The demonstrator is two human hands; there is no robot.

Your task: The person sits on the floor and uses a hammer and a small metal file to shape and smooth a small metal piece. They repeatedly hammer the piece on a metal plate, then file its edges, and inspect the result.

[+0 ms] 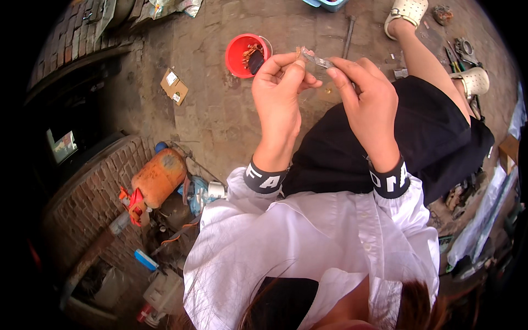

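Right hand (369, 93) pinches grey blade (322, 61). Left hand (279, 91) pinches small pinkish piece (301, 52) at blade's left end. Step, apparently: trimming piece. Next stroke calls for steady pinch, light pressure. Red bucket (233, 57) on floor (212, 124), far left.

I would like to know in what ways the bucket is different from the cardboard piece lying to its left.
Colour: the bucket is red, while the cardboard piece is brown with white patches.
Shape: the bucket has a round, open mouth; the cardboard piece is angular and looks flat.
Position: the bucket is nearer the left hand than the cardboard piece is.
What they share: both rest on the floor.
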